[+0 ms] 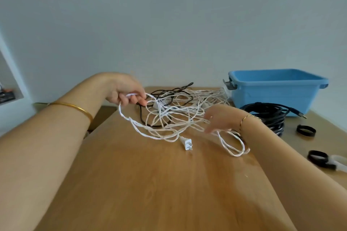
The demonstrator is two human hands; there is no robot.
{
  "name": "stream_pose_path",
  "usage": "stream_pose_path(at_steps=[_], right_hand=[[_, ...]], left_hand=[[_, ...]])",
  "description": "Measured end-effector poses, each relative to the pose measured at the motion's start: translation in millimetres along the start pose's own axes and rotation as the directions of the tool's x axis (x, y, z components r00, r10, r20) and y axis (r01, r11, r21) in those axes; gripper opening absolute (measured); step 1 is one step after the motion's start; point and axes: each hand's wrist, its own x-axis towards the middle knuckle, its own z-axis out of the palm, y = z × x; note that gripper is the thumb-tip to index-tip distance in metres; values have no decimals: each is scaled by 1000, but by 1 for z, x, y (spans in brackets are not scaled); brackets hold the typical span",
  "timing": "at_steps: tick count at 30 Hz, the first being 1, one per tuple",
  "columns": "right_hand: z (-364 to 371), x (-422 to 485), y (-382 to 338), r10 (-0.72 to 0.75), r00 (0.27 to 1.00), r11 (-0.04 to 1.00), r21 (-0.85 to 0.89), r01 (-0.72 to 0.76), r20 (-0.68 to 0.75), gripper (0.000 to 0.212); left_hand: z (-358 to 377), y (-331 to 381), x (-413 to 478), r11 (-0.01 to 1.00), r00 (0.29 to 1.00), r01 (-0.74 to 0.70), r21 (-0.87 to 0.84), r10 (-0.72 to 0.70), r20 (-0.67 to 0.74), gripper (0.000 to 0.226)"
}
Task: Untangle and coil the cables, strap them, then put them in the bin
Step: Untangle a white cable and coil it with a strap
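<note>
Only the head view to go on, so here's what we're looking at. The white cable (169,118) is a loose, loopy mess spread over the middle of the wooden table (150,184), tangled up with a thin dark cable (169,93) at the far side. Its white plug (187,143) lies flat on the table at the near edge of the pile.

Our left hand (125,92) is raised a bit above the table with the fingers curled shut around a strand or two of the white cable. Our right hand (219,118) is mostly open, fingers spread and pushed into the loops, with several strands draped across them, so more hooking than gripping.

A thick black cable (268,116) already sits coiled just in front of the blue bin (277,88) at the far right. Black straps (306,131) wait near the right edge.

Handling-wise, we reckon this white one is light, thin and floppy, so it'll snag on itself if we yank. Best bet is probably taking hold near the plug and feeding that free end back through the loops, keeping the pull gentle.
</note>
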Motion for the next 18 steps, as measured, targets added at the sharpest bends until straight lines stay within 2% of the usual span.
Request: stream_pose_path(at_steps=[1,2,3,4,5,6,7,8,9,11,12,13,15,18], right_hand=[[-3,1,-9,-36,998,999,-27,35,-55,28],[-5,3,-17,-66,991,998,-31,63,-113,32],[-6,7,-21,-81,983,997,5,83,-166,35],[-6,10,-24,-93,970,992,65,110,-223,37],[-5,14,-27,-108,954,982,122,147,-278,40],[-3,19,-31,-126,941,968,169,186,-315,43],[0,22,-36,-151,931,955,194,225,-332,48],[3,26,-42,-187,923,945,195,263,-335,54],[7,30,-47,-231,920,938,180,297,-318,60],[15,40,-54,-291,928,939,115,323,-231,57],[17,44,-54,-285,941,951,68,301,-180,48],[19,48,-52,-250,959,967,26,255,-137,36],[21,54,-46,-145,984,989,-4,146,-102,17],[21,55,-37,-60,981,997,30,67,-184,15]], left_hand=[[6,-4,2,994,989,17,108,-33,142,3],[12,-6,2,976,949,0,218,-68,307,8],[18,-7,2,953,866,-48,299,-109,488,12],[24,-8,0,938,748,-114,329,-137,649,14],[29,-8,-1,935,626,-172,309,-139,767,18],[33,-7,-1,947,537,-197,253,-112,836,22],[36,-6,0,961,513,-193,197,-72,855,24],[38,-4,3,966,562,-192,173,-36,826,22],[39,-2,8,963,665,-199,180,-2,747,19],[40,-2,21,929,887,-211,305,51,459,13],[41,-6,30,903,947,-199,382,78,311,12],[43,-9,38,880,972,-194,434,113,207,15],[52,-17,51,831,974,-224,510,181,134,29],[71,-24,63,728,967,-221,649,249,50,41]])
